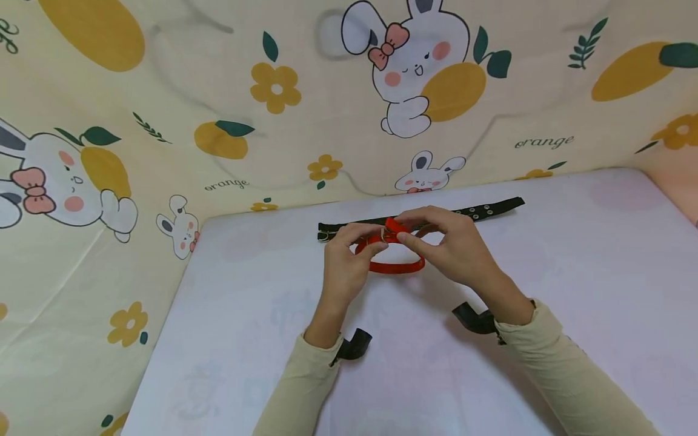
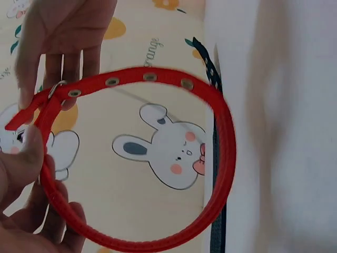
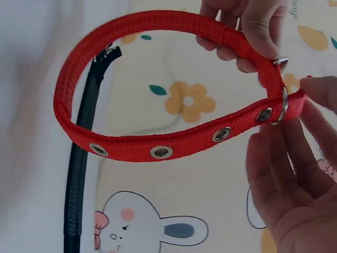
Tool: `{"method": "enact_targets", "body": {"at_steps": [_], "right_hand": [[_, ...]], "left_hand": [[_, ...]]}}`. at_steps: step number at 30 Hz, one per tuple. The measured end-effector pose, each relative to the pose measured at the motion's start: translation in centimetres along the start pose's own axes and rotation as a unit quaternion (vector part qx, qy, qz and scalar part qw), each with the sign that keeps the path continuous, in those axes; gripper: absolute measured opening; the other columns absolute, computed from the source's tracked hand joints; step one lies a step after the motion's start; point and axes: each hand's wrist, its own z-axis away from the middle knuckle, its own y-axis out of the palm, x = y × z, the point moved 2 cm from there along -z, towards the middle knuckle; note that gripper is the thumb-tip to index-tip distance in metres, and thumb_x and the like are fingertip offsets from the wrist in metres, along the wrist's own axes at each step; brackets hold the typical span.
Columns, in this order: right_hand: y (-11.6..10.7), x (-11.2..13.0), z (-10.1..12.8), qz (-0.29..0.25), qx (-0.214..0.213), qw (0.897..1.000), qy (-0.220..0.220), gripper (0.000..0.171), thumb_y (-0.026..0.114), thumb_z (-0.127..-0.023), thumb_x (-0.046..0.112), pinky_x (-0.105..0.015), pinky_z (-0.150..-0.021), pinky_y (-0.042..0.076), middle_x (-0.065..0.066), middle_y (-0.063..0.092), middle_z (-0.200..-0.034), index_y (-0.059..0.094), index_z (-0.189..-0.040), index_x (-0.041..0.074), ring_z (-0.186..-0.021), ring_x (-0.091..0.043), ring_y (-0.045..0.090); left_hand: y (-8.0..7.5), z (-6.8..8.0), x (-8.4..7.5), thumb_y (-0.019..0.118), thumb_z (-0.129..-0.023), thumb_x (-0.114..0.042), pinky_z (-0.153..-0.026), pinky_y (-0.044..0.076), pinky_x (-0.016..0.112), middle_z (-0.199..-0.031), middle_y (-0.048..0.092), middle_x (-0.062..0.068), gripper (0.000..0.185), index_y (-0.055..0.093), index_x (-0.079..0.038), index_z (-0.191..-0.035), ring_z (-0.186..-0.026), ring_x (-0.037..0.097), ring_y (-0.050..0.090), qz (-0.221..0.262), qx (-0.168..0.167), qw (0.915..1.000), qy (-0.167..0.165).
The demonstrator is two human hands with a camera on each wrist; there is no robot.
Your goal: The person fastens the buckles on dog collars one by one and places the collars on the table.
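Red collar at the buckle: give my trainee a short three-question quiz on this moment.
1. True or false: both hands hold the red collar at its metal buckle.
2. The black collar lies: A) flat on the white table beyond the hands, B) in the left hand, C) threaded through the red one.
3. Fill in: the red collar is bent into a ____.

Key: 1 true: left hand and right hand both pinch it there. 2 A. 3 loop.

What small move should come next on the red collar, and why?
Probably the right hand should draw the strap tip further through the metal buckle. The red collar already forms a loop, the left hand steadies the buckle side, and an eyelet sits just at the buckle.
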Motion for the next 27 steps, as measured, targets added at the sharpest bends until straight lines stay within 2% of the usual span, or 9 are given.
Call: {"method": "enact_targets", "body": {"at_steps": [6,8,12,17,27], "right_hand": [[-0.2,0.6,0.0,-0.045,-0.03,0.999,0.006,0.023,0.077,-0.083,0.003,-0.016,-0.075,0.057,-0.002,0.075,-0.097,0.077,-0.104,0.011,-0.077,-0.008,0.07],[-0.2,0.7,-0.1,-0.053,-0.028,0.998,0.015,0.022,0.075,-0.083,0.001,-0.016,-0.074,0.058,-0.001,0.075,-0.095,0.077,-0.102,0.011,-0.077,-0.008,0.07],[-0.3,0.9,0.0,-0.035,-0.015,0.999,0.035,0.021,0.074,-0.082,0.003,-0.016,-0.073,0.058,0.0,0.075,-0.095,0.078,-0.099,0.014,-0.079,-0.007,0.071],[-0.5,1.2,0.1,-0.032,0.001,0.998,0.054,0.019,0.073,-0.081,0.003,-0.018,-0.072,0.059,0.0,0.076,-0.094,0.079,-0.096,0.014,-0.081,-0.008,0.071],[-0.7,1.6,0.1,-0.031,0.0,0.998,0.051,0.021,0.074,-0.081,0.001,-0.017,-0.073,0.059,0.001,0.076,-0.094,0.079,-0.096,0.016,-0.08,-0.008,0.071]], "left_hand": [[0.1,0.3,-1.1,0.078,-0.081,-0.009,-0.085,0.056,0.031,-0.103,0.074,0.006,0.023,0.076,-0.006,-0.104,-0.102,0.019,0.062,-0.012,-0.024,0.9987,0.044],[0.1,0.4,-1.3,0.077,-0.082,-0.009,-0.085,0.057,0.032,-0.104,0.074,0.006,0.022,0.076,-0.006,-0.104,-0.103,0.019,0.062,-0.018,-0.031,0.9983,0.045],[0.1,0.6,-1.6,0.077,-0.082,-0.011,-0.083,0.057,0.032,-0.104,0.074,0.006,0.02,0.077,-0.006,-0.102,-0.103,0.019,0.061,-0.024,-0.044,0.998,0.04],[0.1,0.7,-1.6,0.077,-0.082,-0.009,-0.083,0.057,0.03,-0.104,0.074,0.006,0.019,0.077,-0.006,-0.101,-0.104,0.019,0.062,-0.015,-0.049,0.9979,0.039],[-0.1,0.6,-1.8,0.077,-0.081,-0.011,-0.084,0.056,0.028,-0.103,0.074,0.008,0.023,0.076,-0.006,-0.103,-0.103,0.021,0.061,0.01,-0.034,0.9981,0.05]]}}
